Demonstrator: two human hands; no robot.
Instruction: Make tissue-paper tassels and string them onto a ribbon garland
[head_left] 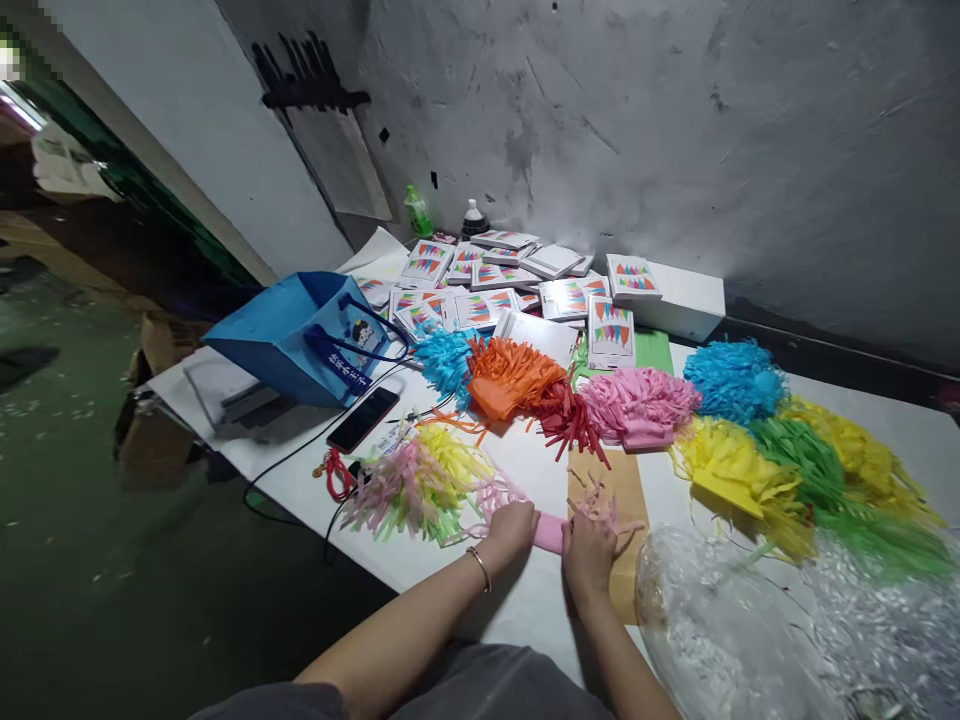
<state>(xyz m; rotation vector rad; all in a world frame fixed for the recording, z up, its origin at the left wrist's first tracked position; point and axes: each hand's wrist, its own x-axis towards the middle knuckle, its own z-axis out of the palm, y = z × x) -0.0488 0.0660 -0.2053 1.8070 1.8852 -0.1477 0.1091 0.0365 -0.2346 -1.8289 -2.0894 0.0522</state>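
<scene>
Head view: pink tassel (pixel 550 532) between hands.

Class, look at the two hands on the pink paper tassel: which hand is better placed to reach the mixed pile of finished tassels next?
Probably the left hand. It grips the pink tassel on the side where the mixed pile lies, right beside it. The right hand rests over the brown paper, farther from that pile.

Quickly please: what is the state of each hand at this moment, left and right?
Left hand: closed on one end of the pink paper strip.
Right hand: closed on its other end, fingers curled.
</scene>
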